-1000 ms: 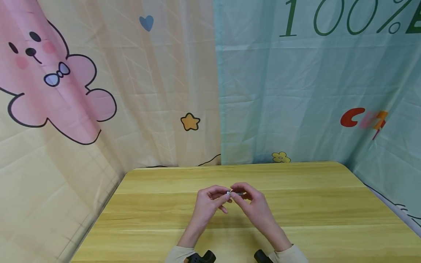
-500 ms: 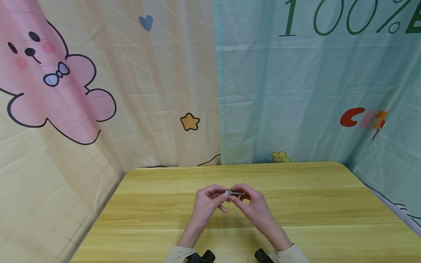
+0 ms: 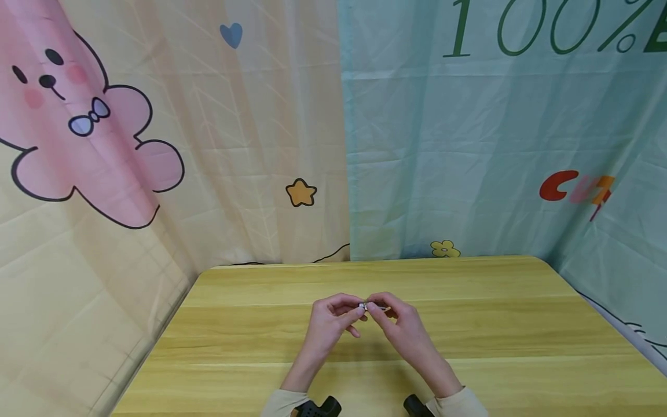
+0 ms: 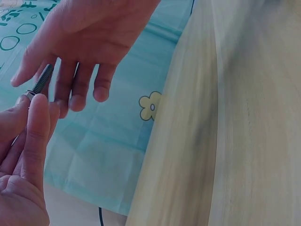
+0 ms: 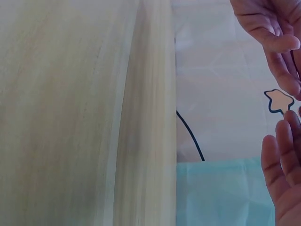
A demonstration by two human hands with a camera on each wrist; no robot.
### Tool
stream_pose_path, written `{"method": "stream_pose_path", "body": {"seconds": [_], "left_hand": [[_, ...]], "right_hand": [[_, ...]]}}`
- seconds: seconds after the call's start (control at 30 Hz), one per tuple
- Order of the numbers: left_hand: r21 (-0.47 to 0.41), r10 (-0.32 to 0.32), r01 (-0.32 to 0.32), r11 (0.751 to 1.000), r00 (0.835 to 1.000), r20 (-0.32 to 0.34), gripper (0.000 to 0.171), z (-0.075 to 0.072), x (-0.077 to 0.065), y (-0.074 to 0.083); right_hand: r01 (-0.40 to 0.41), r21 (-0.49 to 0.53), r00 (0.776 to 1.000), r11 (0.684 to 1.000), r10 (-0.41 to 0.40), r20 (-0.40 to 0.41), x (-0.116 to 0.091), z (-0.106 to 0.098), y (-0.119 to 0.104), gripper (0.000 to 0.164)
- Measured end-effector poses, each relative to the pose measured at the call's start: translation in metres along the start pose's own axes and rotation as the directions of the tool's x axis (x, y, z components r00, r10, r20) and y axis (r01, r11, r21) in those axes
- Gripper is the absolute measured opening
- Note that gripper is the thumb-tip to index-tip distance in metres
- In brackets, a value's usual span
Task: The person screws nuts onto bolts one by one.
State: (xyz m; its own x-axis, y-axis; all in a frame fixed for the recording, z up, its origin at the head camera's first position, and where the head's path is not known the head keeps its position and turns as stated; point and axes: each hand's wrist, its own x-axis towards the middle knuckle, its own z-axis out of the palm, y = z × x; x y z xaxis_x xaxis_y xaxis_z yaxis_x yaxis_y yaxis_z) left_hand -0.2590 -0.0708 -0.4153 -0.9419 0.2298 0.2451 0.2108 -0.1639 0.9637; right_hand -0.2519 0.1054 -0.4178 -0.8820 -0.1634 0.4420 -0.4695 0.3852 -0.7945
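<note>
A dark threaded bolt [image 4: 43, 78] is held between the two hands, above the table. My left hand [image 3: 325, 321] pinches its shiny head end [image 3: 362, 305] between thumb and fingertips. From the other side, the thumb and index finger of my right hand [image 3: 401, 321] close around the bolt near that end. A small metal ring, a nut or a washer, shows at the shank's base [image 4: 30, 93] in the left wrist view; which one I cannot tell. The right hand's other fingers [image 4: 80, 84] hang loosely bent. In the right wrist view the bolt is hidden or out of frame.
Below the hands lies a light wooden table [image 3: 250, 330] with rounded far corners. Printed curtains, one beige [image 3: 250, 145] and one teal [image 3: 443, 145], hang behind it and at the sides. Black devices [image 3: 320, 407] are strapped at both wrists.
My right thumb dropped below the bolt half a second ago, baring more of the shank, and has now risen over it again. The left hand stays almost still.
</note>
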Motion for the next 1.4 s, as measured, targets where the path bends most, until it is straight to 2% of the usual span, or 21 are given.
{"method": "stream_pose_path", "body": {"seconds": [0.17,0.3,0.47,0.57,0.7,0.83,0.93,1.07,1.17,1.4], "left_hand": [[0.013,-0.003,0.004,1.000,1.000,-0.018,0.017,-0.001,0.000,0.001],[0.007,0.001,-0.001,1.000,1.000,-0.017,0.018,-0.001,0.000,0.001],[-0.001,0.006,-0.006,1.000,1.000,-0.012,0.019,-0.001,-0.001,0.001],[-0.001,0.011,-0.011,1.000,1.000,-0.012,0.019,0.000,-0.001,0.001],[-0.005,0.004,-0.004,1.000,1.000,-0.002,0.019,0.001,-0.001,0.001],[-0.007,0.001,-0.001,1.000,1.000,0.007,0.019,0.001,-0.001,0.000],[-0.003,0.007,-0.007,1.000,1.000,-0.003,0.018,0.001,-0.001,0.001],[-0.003,0.009,-0.009,1.000,1.000,-0.022,0.018,0.001,-0.001,0.001],[-0.005,0.008,-0.008,1.000,1.000,-0.023,0.018,0.000,-0.001,0.001],[-0.006,0.010,-0.010,1.000,1.000,-0.018,0.019,0.000,-0.001,0.002]], "right_hand": [[0.094,0.079,0.995,0.992,-0.096,0.025,0.001,0.000,0.002,0.029],[0.146,0.078,0.989,0.986,-0.147,0.008,0.000,-0.002,-0.005,0.025],[0.114,0.054,0.993,0.992,-0.115,0.003,-0.001,-0.002,-0.012,0.018],[0.083,0.046,0.996,0.995,-0.084,0.006,0.000,-0.001,0.000,0.013],[0.052,-0.003,0.999,0.999,-0.052,-0.001,-0.001,-0.003,0.000,0.003],[0.013,-0.022,1.000,1.000,-0.013,-0.010,-0.002,-0.003,0.001,0.010],[0.032,0.020,0.999,0.999,-0.031,-0.008,-0.002,-0.003,0.001,0.012],[0.137,0.069,0.990,0.988,-0.138,0.007,-0.001,-0.002,0.002,0.024],[0.178,0.075,0.984,0.981,-0.180,0.016,0.001,-0.001,0.001,0.024],[0.112,0.063,0.993,0.992,-0.113,0.020,0.001,-0.001,0.001,0.018]]}}
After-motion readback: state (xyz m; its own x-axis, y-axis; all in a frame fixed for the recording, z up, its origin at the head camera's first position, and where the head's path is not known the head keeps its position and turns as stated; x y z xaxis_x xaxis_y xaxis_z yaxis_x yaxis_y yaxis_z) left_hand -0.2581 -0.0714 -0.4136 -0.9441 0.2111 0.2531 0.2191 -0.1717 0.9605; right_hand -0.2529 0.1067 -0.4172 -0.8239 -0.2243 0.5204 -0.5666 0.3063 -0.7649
